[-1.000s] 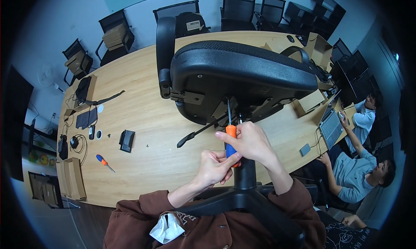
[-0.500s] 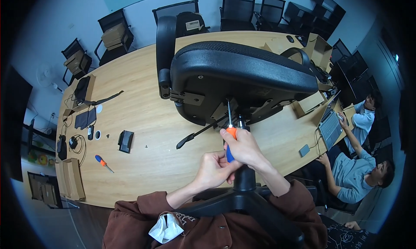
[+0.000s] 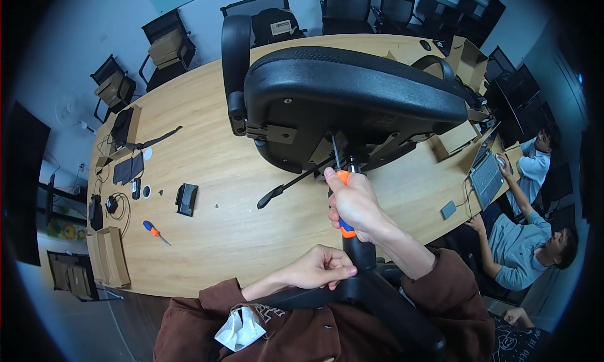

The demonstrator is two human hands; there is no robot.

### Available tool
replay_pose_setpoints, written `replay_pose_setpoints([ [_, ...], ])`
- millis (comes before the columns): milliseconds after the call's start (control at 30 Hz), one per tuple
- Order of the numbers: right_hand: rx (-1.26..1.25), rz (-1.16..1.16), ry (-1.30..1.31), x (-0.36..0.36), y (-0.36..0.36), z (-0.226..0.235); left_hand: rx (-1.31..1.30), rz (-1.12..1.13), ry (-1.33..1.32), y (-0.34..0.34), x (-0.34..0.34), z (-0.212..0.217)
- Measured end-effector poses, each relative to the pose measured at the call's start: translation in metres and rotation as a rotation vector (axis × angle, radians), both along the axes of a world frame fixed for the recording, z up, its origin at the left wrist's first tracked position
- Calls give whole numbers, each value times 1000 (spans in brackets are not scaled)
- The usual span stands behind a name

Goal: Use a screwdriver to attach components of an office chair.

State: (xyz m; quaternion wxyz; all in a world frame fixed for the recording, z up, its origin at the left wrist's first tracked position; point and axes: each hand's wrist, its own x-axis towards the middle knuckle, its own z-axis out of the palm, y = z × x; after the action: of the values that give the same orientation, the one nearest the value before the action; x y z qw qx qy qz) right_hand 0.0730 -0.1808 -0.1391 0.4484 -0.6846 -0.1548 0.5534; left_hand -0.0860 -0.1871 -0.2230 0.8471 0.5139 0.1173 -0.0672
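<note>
An office chair seat (image 3: 352,79) lies tilted over the table, its underside facing me. Wrapped round the blue-and-orange handle of a screwdriver (image 3: 343,175), my right hand (image 3: 360,204) keeps the shaft pointing up at the metal mechanism under the seat. Whether the tip sits in a screw is hard to see. Below it, my left hand (image 3: 321,266) is closed, fingers curled and thumb pressed in beside the black chair column (image 3: 360,255); anything inside it is hidden. The chair's star base (image 3: 384,305) is close to my body. A black lever (image 3: 277,192) sticks out leftward beneath the seat.
Another screwdriver (image 3: 155,231), a black bracket-like part (image 3: 187,199) and small screws (image 3: 217,205) lie on the wooden table (image 3: 207,248). Cables and an open cardboard box (image 3: 108,256) are at the left. Two people sit at the right by a laptop (image 3: 487,178).
My left hand has dropped from the screwdriver handle to beside the lower column. My right hand has shifted its grip round the handle. The view has tilted slightly.
</note>
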Motion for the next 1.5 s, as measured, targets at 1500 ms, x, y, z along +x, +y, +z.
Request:
replay_pose_setpoints([
  [1500,389,-242,136,60,-137,11,79,311,-10,48,-101,-11],
])
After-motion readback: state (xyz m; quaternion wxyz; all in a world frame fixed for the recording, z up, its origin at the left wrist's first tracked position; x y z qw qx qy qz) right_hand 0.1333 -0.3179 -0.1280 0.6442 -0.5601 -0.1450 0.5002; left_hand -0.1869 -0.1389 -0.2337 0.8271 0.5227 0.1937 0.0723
